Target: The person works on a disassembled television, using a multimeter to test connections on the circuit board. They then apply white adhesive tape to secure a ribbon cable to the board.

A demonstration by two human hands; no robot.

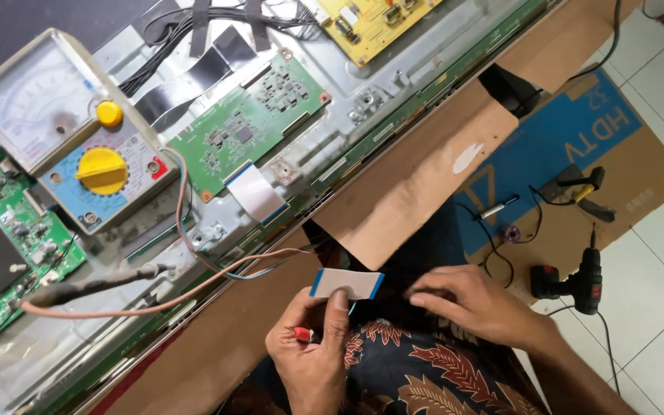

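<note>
A short white flat ribbon cable (346,283) with blue ends is gripped between thumb and fingers of the left hand (310,350), just off the desk (416,184) edge, above a patterned cloth (424,373); a small red piece is also caught in that hand. The right hand (476,305) is laid flat and unclenched on the lap, grasping nothing. An analogue multimeter (71,131), its probe (90,288) and a green circuit board (251,123) are set on the opened television chassis (393,65); a cordless drill (578,283) is left on the floor.

left hand (310,350) holding flat ribbon cable (346,283), analog multimeter (71,127)
</note>
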